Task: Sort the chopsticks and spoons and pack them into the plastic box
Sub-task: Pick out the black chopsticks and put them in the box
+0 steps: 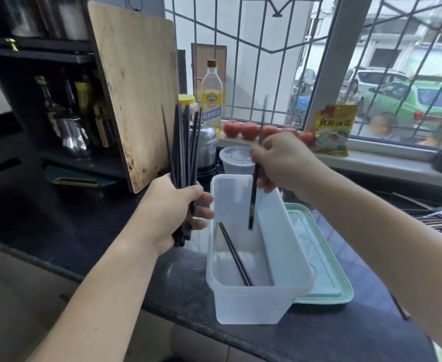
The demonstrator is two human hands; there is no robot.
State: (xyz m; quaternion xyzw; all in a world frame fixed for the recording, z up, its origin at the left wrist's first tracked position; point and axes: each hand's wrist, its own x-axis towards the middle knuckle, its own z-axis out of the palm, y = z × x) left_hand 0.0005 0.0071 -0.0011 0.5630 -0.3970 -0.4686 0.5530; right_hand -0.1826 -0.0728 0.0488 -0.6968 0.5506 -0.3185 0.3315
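A translucent white plastic box [287, 262] stands on the dark counter, split lengthwise by a divider. A pair of dark chopsticks [234, 253] lies in its left compartment. My left hand [173, 212] is left of the box, gripping an upright bundle of several dark chopsticks [184, 147]. My right hand [282, 160] hovers over the box's far end, holding a single dark chopstick [253, 202] almost upright, its lower tip inside the box above the left compartment. More chopsticks and spoons [441, 218] lie on the counter at the far right.
A pale green lid [327, 278] lies under and right of the box. A wooden cutting board [136, 95] leans on a dark rack at left. Behind the box are a round plastic container [237, 159], a metal pot [207, 145], an oil bottle [212, 97], tomatoes [248, 130] and a yellow packet [333, 129].
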